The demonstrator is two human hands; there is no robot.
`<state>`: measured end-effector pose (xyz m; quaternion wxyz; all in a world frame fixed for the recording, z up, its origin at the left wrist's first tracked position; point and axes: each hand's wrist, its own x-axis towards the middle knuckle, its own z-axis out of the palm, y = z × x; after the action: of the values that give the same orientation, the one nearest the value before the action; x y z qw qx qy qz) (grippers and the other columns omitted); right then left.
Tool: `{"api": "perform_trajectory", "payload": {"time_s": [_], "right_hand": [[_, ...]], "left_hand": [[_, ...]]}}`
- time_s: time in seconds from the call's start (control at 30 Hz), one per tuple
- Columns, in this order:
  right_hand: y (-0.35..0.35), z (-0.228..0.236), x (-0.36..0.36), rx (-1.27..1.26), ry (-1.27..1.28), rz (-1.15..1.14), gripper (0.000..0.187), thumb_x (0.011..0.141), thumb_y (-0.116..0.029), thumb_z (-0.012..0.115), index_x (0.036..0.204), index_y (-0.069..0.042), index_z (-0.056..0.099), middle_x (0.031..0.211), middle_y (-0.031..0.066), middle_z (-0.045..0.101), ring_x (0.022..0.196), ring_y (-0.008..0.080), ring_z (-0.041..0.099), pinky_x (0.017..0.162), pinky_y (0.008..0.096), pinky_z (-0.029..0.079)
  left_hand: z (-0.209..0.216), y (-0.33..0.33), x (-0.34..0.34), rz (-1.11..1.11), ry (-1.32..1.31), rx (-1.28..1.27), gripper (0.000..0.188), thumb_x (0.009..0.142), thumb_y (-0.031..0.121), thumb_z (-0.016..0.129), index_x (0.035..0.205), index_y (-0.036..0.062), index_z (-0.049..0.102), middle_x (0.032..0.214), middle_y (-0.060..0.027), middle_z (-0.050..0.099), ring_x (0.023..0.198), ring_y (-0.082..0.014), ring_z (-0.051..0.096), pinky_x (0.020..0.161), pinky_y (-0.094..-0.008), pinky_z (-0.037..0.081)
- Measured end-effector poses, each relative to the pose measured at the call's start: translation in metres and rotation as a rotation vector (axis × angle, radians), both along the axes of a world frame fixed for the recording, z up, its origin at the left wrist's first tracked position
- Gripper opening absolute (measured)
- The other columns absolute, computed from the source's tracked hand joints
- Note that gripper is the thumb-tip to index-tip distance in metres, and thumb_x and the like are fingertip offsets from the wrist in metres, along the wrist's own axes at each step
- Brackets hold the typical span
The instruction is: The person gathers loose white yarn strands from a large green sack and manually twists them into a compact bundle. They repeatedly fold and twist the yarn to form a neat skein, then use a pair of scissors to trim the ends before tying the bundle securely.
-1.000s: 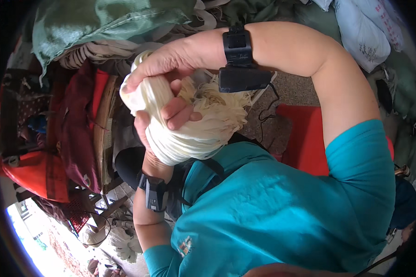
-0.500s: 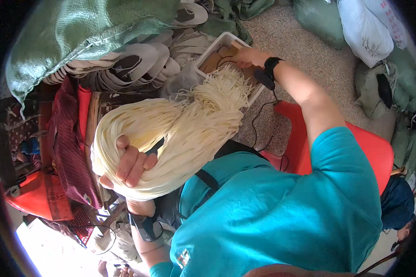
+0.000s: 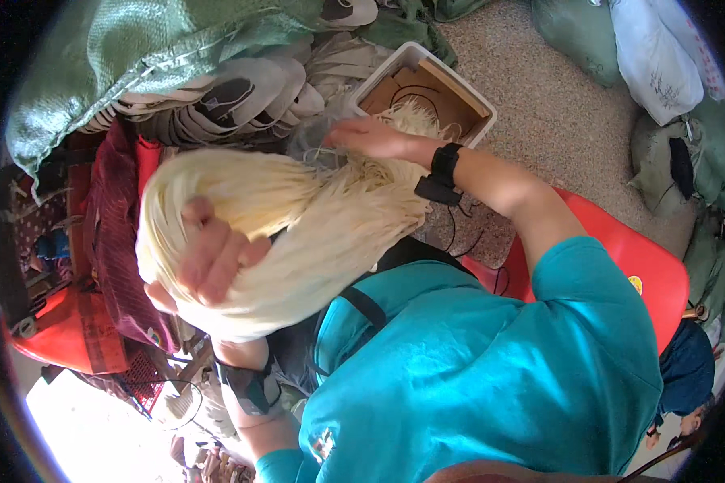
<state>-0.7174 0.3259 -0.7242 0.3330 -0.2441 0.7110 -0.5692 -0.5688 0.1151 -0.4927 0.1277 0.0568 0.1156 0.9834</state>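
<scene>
A thick looped bundle of cream laces (image 3: 314,266) stretches across in front of me. My left hand (image 3: 213,258), slightly blurred, is closed on its left end with the fingers through the loop. On the right the bundle narrows to a gathered, fringed part. My right hand (image 3: 370,137) lies at the far side of that part, fingers pointing left. Blur and the laces keep me from seeing whether these fingers grip. More cream lace ends (image 3: 415,118) show in a white plastic box (image 3: 469,129) just beyond my right hand.
Cardboard and a dark cord lie in the box. Stacked grey shoes (image 3: 246,92) stand at the far left under a green woven sack (image 3: 217,36). A red plastic chair (image 3: 632,258) is at my right. More sacks (image 3: 580,36) sit at the far right. Maroon cloth (image 3: 125,249) hangs at the left.
My right hand has come back from the box to the gathered part of the bundle, moving left and nearer. My left hand and the bundle have shifted slightly left.
</scene>
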Motion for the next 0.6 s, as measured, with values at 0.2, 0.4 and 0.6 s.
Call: {"api": "perform_trajectory", "payload": {"time_s": [0.2,0.4,0.6], "right_hand": [[-0.021,0.059,0.030,-0.350,-0.675,0.336,0.040,0.099,-0.028,0.057,0.132,-0.005,0.060,0.130,0.0067,0.063,0.118,0.0190,0.058,0.104,0.0336,0.043],[0.000,0.075,-0.016,-0.322,-0.498,0.148,0.041,0.097,-0.027,0.060,0.131,-0.005,0.060,0.128,0.0075,0.064,0.115,0.0183,0.060,0.102,0.0342,0.045],[-0.006,0.081,-0.044,-0.008,-0.068,0.213,0.041,0.095,-0.026,0.062,0.130,-0.006,0.061,0.127,0.0083,0.066,0.113,0.0175,0.061,0.101,0.0347,0.046]], "left_hand": [[0.032,-0.005,-0.007,0.057,0.086,-0.098,0.064,0.081,0.027,0.079,0.129,0.0022,0.044,0.085,0.0009,0.062,0.071,-0.0132,0.059,0.091,-0.0372,0.037],[0.089,-0.052,-0.013,0.299,0.234,-0.370,0.055,0.083,0.027,0.074,0.124,0.0012,0.048,0.090,-0.0036,0.062,0.077,-0.0177,0.060,0.092,-0.0389,0.040],[0.167,-0.140,0.015,0.830,0.263,-0.875,0.046,0.086,0.026,0.069,0.120,0.0002,0.052,0.096,-0.0081,0.063,0.083,-0.0222,0.061,0.092,-0.0405,0.043]]}}
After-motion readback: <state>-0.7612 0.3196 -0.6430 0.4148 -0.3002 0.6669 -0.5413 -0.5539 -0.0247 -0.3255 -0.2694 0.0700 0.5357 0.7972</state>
